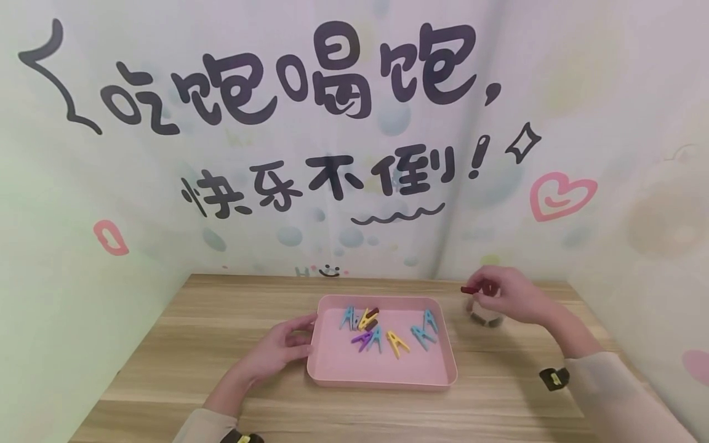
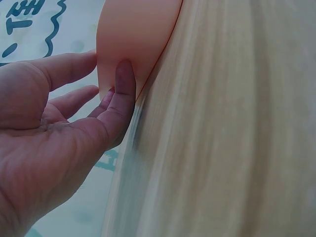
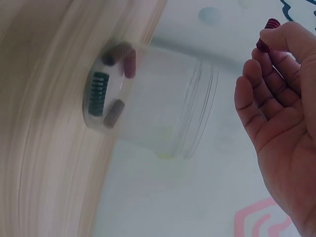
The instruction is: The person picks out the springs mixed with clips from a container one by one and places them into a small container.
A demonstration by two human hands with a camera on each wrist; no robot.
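Right wrist view gives me the clearest look: the right hand (image 3: 286,84) pinches a small dark red ribbed cylinder (image 3: 269,35), whose middle is covered by the thumb. This piece is near the mouth of a clear round jar (image 3: 158,94), standing upright on the wood-grain table (image 1: 238,301). At the jar's bottom I see a dark green ribbed piece (image 3: 99,94) beside red and brownish pieces (image 3: 130,65), blurred through the wall. On my head view, the hand hides the jar's upper part. The left hand (image 1: 282,347), its fingers relaxed and not grasping, touches the left end of a pink rectangular tray (image 1: 382,373), which my left wrist view cuts off. Inside lie blue, yellow and purple A-shaped clips (image 1: 396,341) and two brown pieces (image 1: 372,325), difficult to distinguish.
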